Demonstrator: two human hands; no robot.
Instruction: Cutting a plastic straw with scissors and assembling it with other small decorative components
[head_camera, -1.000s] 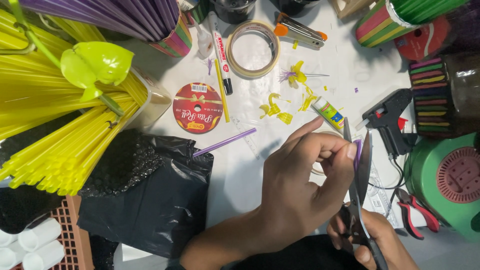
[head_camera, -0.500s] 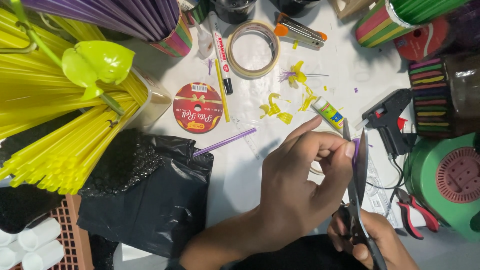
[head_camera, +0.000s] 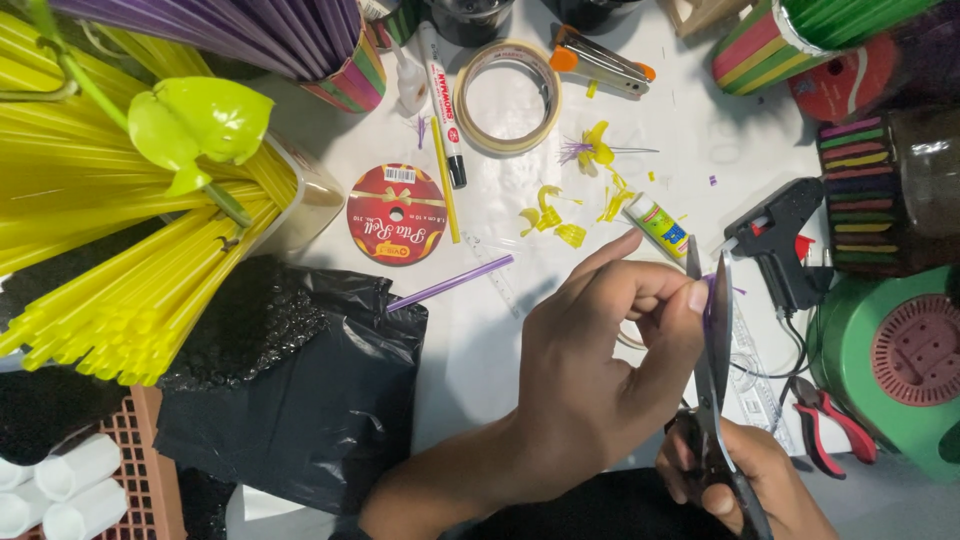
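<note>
Workspace tight: yellow straws (head_camera: 110, 270) and black plastic bag (head_camera: 290, 390) crowd the left, glue gun (head_camera: 775, 240) and green container (head_camera: 890, 370) the right; bare white table (head_camera: 470, 340) only mid-frame. Left hand (head_camera: 590, 370) pinches a short purple straw piece (head_camera: 708, 305), long axis near vertical, against the scissors (head_camera: 715, 360). Right hand (head_camera: 740, 480) grips the scissors' handles at bottom edge, blades pointing up, slightly parted around the piece.
</note>
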